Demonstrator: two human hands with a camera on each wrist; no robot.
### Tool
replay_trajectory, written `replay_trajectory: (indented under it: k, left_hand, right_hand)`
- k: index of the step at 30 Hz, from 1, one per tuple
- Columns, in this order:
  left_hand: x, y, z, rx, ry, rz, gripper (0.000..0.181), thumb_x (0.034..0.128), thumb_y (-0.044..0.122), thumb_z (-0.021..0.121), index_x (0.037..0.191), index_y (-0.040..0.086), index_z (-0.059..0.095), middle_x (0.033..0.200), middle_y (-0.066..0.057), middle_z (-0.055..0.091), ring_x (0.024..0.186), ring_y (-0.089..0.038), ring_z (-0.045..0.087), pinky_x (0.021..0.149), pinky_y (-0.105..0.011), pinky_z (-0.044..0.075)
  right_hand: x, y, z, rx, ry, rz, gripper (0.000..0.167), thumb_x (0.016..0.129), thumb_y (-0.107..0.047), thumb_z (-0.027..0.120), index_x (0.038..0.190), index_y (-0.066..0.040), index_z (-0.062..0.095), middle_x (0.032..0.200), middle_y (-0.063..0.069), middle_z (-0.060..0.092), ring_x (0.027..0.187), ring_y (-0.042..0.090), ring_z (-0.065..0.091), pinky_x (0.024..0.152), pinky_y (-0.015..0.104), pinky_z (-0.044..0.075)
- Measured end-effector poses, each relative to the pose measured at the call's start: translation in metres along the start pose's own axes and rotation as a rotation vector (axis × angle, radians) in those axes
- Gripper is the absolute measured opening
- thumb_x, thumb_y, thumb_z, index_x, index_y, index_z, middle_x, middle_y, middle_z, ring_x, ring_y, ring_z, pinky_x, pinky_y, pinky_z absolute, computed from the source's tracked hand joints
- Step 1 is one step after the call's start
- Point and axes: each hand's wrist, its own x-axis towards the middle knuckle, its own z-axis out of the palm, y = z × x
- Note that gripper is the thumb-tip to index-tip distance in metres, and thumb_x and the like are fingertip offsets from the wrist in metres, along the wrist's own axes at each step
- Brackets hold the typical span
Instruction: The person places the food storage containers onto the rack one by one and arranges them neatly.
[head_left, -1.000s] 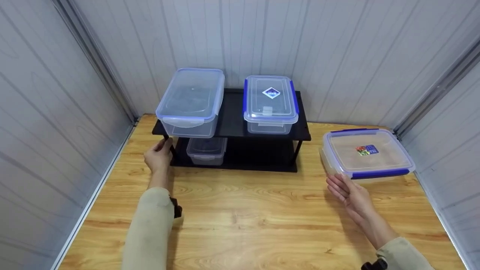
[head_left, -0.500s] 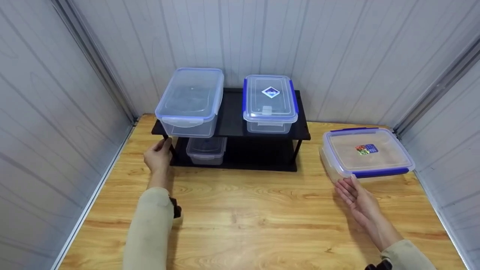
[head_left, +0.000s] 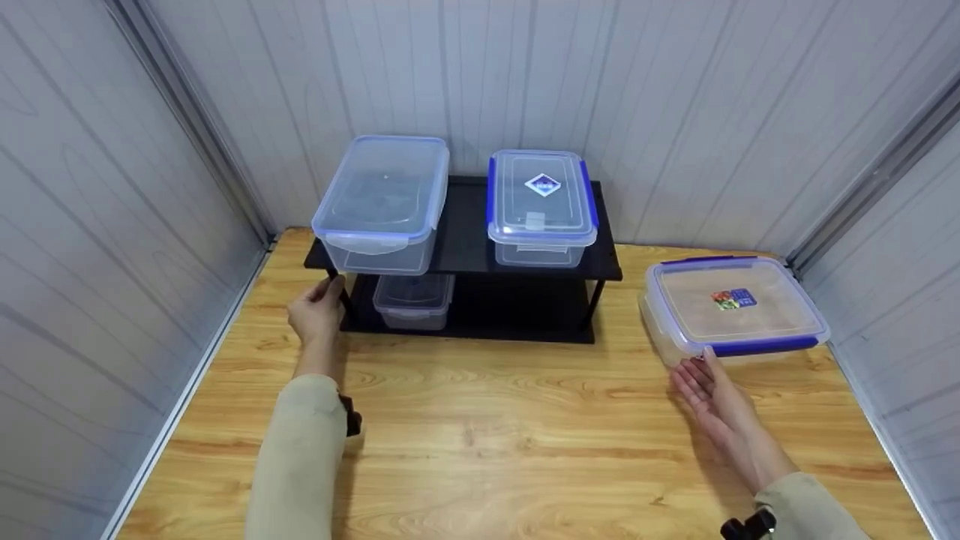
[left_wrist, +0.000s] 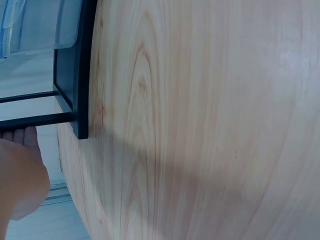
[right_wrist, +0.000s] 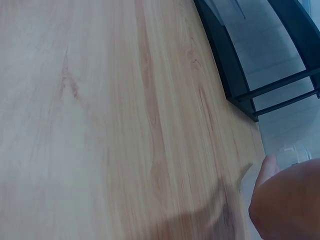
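Observation:
My left hand (head_left: 316, 311) pinches the front left post (left_wrist: 37, 120) of a black two-tier rack (head_left: 465, 255), just under its upper shelf. My right hand (head_left: 724, 409) is at the near left corner of a clear lidded food container (head_left: 750, 319) with blue clips and a fruit sticker, on the table at right. Its thumb touches the lid's edge by the near blue clip, and its fingers lie loosely extended against the side wall. The right wrist view shows only the back of that hand and its thumb, so the fingers' contact is hidden there.
On the upper shelf stand a large clear container (head_left: 382, 195) and a blue-clipped container (head_left: 541, 199) with a diamond label. A smaller container (head_left: 414, 301) sits at the left of the lower shelf. Pale panel walls (head_left: 675, 112) enclose the wooden table (head_left: 480, 442).
The right hand has shifted slightly right along the container's near corner, bringing its thumb to the clip. The left hand stays at the post; rack and containers have not moved.

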Motion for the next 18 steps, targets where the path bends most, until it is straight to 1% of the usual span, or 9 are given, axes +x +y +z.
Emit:
replay_trajectory:
  k: [2, 5, 7, 10, 12, 16, 18]
  left_hand:
    - [-0.001, 0.000, 0.001, -0.010, 0.000, 0.003, 0.034, 0.0938, 0.028, 0.086, 0.115, 0.003, 0.080, 0.073, 0.018, 0.069, 0.080, -0.019, 0.074, 0.060, -0.015, 0.057]
    - [-0.001, 0.000, 0.001, -0.015, -0.006, 0.001, 0.033, 0.0944, 0.028, 0.085, 0.115, 0.003, 0.080, 0.074, 0.018, 0.069, 0.083, -0.021, 0.075, 0.062, -0.015, 0.058]
    - [-0.001, 0.000, 0.001, -0.016, -0.009, -0.005, 0.033, 0.0943, 0.028, 0.085, 0.116, 0.003, 0.080, 0.074, 0.017, 0.069, 0.081, -0.018, 0.074, 0.062, -0.016, 0.058]
    - [0.000, 0.000, 0.001, -0.002, -0.001, -0.003, 0.032, 0.0939, 0.028, 0.085, 0.113, 0.003, 0.080, 0.072, 0.016, 0.068, 0.073, -0.013, 0.070, 0.060, -0.015, 0.057]
    - [0.000, 0.000, 0.001, -0.004, 0.005, 0.001, 0.032, 0.0937, 0.028, 0.086, 0.112, 0.003, 0.081, 0.071, 0.016, 0.068, 0.068, -0.009, 0.068, 0.060, -0.015, 0.057]
    - [0.000, 0.000, 0.001, -0.035, -0.004, -0.005, 0.030, 0.0940, 0.026, 0.085, 0.113, 0.003, 0.080, 0.071, 0.015, 0.069, 0.067, -0.007, 0.066, 0.058, -0.015, 0.056]
    - [0.000, 0.000, 0.001, -0.027, -0.004, -0.004, 0.030, 0.0942, 0.026, 0.085, 0.113, 0.003, 0.081, 0.072, 0.014, 0.070, 0.067, -0.008, 0.067, 0.057, -0.015, 0.055]
  right_hand:
    - [0.001, 0.000, 0.002, 0.016, 0.009, -0.002, 0.024, 0.107, -0.030, 0.063, 0.102, -0.006, 0.065, 0.101, 0.007, 0.067, 0.099, 0.015, 0.070, 0.113, 0.024, 0.050]
    - [0.004, 0.000, 0.004, 0.043, 0.024, -0.004, 0.024, 0.107, -0.030, 0.064, 0.098, -0.008, 0.065, 0.099, 0.005, 0.065, 0.097, 0.014, 0.068, 0.110, 0.023, 0.052]
    - [0.005, -0.001, 0.005, 0.058, 0.029, -0.008, 0.022, 0.106, -0.029, 0.064, 0.098, -0.009, 0.064, 0.098, 0.004, 0.063, 0.095, 0.013, 0.066, 0.109, 0.022, 0.052]
    - [0.005, -0.002, 0.007, 0.088, 0.032, -0.013, 0.021, 0.106, -0.028, 0.066, 0.098, -0.009, 0.064, 0.096, 0.004, 0.062, 0.095, 0.014, 0.065, 0.108, 0.023, 0.053]
    - [0.006, -0.003, 0.008, 0.088, 0.031, -0.021, 0.021, 0.106, -0.028, 0.066, 0.097, -0.009, 0.064, 0.094, 0.004, 0.062, 0.094, 0.014, 0.064, 0.108, 0.023, 0.053]
    - [0.009, -0.004, 0.010, 0.094, 0.066, -0.007, 0.022, 0.104, -0.029, 0.068, 0.096, -0.009, 0.063, 0.093, 0.003, 0.062, 0.093, 0.013, 0.063, 0.107, 0.022, 0.054]
    - [0.010, -0.005, 0.012, 0.083, 0.083, -0.002, 0.022, 0.104, -0.030, 0.069, 0.097, -0.010, 0.062, 0.095, 0.002, 0.059, 0.094, 0.012, 0.061, 0.106, 0.021, 0.054]
